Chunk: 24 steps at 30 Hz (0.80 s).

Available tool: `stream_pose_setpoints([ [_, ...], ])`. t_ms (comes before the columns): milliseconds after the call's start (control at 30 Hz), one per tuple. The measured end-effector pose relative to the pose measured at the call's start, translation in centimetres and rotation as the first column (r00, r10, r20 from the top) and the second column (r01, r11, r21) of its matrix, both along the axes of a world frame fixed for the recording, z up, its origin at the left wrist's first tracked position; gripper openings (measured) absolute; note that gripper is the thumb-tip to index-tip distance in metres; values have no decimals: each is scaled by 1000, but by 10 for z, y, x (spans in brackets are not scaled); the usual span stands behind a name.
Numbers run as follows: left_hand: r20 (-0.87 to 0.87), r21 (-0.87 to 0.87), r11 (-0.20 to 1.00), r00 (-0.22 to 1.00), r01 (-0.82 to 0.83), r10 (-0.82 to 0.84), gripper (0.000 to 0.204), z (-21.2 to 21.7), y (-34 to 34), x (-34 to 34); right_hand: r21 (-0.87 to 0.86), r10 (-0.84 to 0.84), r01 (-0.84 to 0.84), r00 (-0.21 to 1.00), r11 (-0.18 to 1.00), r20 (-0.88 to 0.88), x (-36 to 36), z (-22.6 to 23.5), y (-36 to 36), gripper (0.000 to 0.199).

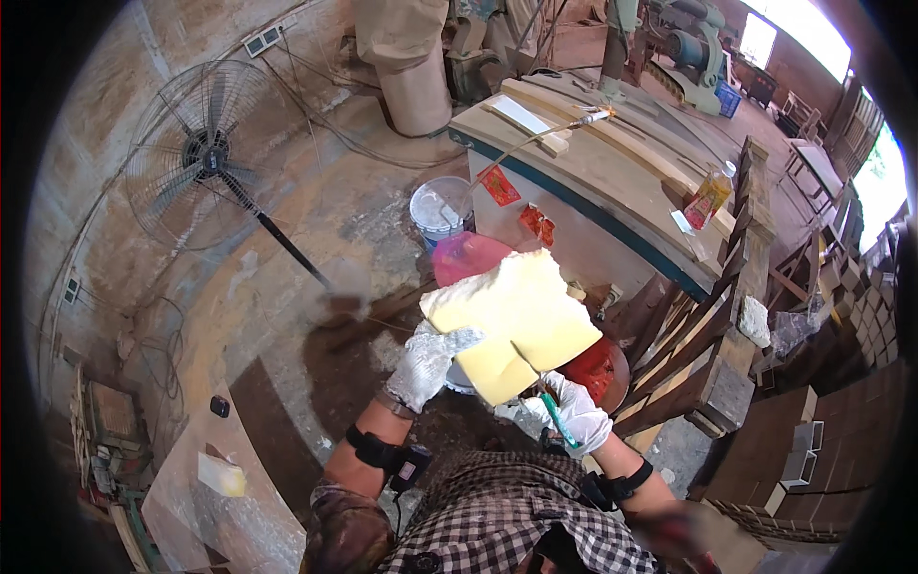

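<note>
A thick pale yellow foam block (512, 316) with rough, torn upper edges is held up in front of me. My left hand (427, 368), in a white knit glove, grips its left side, thumb lying across the face. My right hand (585, 421), also in a white glove, is closed around a slim teal-handled knife (557, 419). The knife's upper end meets the foam's lower edge, where a slit runs up into the block. Its blade is too small to make out clearly. Part of the foam's underside and the left fingers behind it are hidden.
A standing fan (206, 153) is at the left, its pole angled toward me. Ahead stand a white bucket (438, 206) and a workbench (612, 158) with boards and an oil bottle (710, 196). Slatted wooden frames (722, 383) rise close on my right. A foam scrap (223, 474) lies lower left.
</note>
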<state>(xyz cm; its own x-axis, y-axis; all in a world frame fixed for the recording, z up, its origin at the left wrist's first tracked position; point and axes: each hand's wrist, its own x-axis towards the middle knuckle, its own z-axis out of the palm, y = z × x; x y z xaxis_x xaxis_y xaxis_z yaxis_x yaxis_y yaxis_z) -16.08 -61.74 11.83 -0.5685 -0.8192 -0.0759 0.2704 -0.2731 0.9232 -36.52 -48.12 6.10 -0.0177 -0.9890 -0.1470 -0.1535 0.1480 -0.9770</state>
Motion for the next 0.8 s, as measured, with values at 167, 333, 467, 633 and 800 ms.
stream_pose_setpoints([
  [167, -13, -69, 996, 998, -54, 53, 53, -11, 6, -14, 79, 53, -108, 859, 991, 509, -2, -5, -6, 41],
  [333, 66, -25, 999, 997, -26, 28, 59, -21, 1, -14, 115, 70, -188, 758, 975, 648, -10, 12, -11, 40],
  [467, 53, -27, 999, 998, -34, 36, 58, -11, -4, -12, 44, 10, -27, 940, 999, 340, -2, 23, -10, 40],
  [633, -10, -48, 999, 1000, -16, 16, 59, -9, -6, -9, 56, -51, 55, 997, 997, -64, 5, 29, -9, 45],
  [800, 62, -190, 980, 996, -57, 70, 57, -25, -12, -9, -5, 30, -31, 899, 1000, 436, 1, 4, -20, 43],
])
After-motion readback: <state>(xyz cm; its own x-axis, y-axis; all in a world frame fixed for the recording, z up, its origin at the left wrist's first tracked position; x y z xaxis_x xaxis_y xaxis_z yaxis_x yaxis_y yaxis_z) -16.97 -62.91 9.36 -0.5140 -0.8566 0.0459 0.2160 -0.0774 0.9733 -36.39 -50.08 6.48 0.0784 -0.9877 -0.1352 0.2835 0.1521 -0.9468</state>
